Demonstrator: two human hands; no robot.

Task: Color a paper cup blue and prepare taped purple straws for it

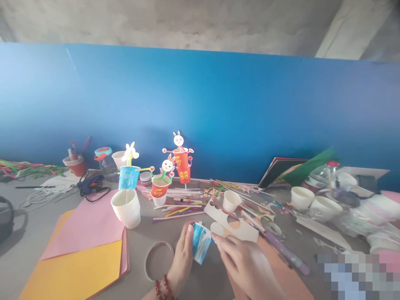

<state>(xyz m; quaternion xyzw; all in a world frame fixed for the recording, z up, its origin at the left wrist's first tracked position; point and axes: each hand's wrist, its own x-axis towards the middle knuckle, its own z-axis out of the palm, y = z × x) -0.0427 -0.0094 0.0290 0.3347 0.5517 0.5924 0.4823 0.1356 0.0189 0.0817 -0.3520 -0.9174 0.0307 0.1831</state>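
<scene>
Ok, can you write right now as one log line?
left hand: holding blue-and-white cup | right hand: fingertips at its upper edge | nearby: grey ring, stacked white cups

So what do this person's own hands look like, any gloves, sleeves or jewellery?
Both hands are bare, with no gloves. The left hand has a bracelet of round, dark red beads at the wrist, showing as two strands. The right hand shows nothing worn, though it is slightly blurred. No sleeve shows on either arm.
</scene>
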